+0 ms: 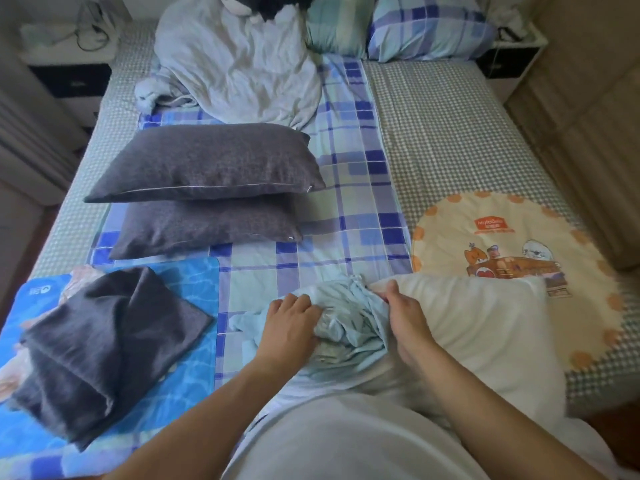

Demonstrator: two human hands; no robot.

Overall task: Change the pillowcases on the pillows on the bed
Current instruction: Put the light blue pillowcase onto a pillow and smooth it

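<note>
Your 2 hands sit at the near edge of the bed, both on the light blue pillowcase (349, 323), which is bunched into a thick ruffle at the left end of the white pillow (481, 323). That pillow lies crosswise in front of you, its long axis running left to right, with most of its bare body stretching away to your right over the round cartoon-print mat (519, 237).

Your left hand (289, 322) presses down on the gathered cloth with fingers curled into the folds; it looks like a grip, though the fingertips are buried. Your right hand (403, 315) lies along the seam where ruffle meets pillow, thumb up at the far corner and fingers curled under the bunched edge.

So the relation that matters: the cloth is gathered to the left of the pillow, and the pillow's length points right. I cannot tell whether the case is going on or coming off. Your right hand is nearer the pillow, your left nearer the loose cloth.

2 grey pillows (207, 168) lie stacked further up on the left, and a folded grey pillowcase (104, 344) rests on the blue mat (194, 282).
</note>
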